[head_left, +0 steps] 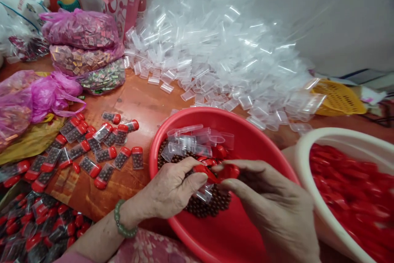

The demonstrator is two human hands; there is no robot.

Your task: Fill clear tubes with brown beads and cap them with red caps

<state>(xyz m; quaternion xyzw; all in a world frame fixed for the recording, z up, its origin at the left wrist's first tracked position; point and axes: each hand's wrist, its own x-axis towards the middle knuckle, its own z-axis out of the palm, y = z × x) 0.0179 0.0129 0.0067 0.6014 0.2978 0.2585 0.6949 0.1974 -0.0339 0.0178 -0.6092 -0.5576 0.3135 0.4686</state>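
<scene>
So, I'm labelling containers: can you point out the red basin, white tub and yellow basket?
Red basin (254, 142): head view, inner wall.
White tub (303, 160): head view, left rim.
Yellow basket (338, 99): head view, perforated side.

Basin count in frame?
2. Red basin: centre, under both hands, left and right. White basin: right edge, partly cut off, with red caps inside. Others could be hidden behind the piles.

Glossy red basin (255, 131), dark brown beads (209, 205), cream tub (310, 144), yellow basket (338, 98), pink floral fabric (154, 248)
</scene>
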